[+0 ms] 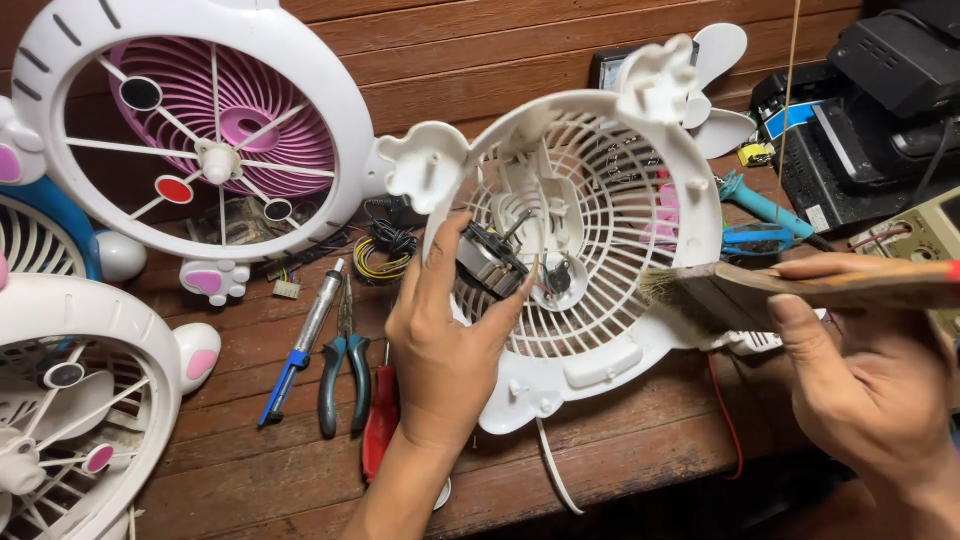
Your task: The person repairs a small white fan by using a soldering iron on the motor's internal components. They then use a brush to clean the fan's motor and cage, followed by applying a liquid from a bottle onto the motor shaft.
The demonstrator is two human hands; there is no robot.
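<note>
Wooden planks make up the counter (620, 450), and I take the white fan grille (600, 230) as my landmark, tilted up above it. My left hand (445, 350) closes its fingers (438, 262) on the small motor (490, 262) at the grille's hub; my right hand (870, 385) grips a flat brush (790, 290), bristles touching the grille's right rim. I judge the grille light, thin-ribbed, brittle; best held by hub or rim. Pliers (343, 375) lie left of it.
</note>
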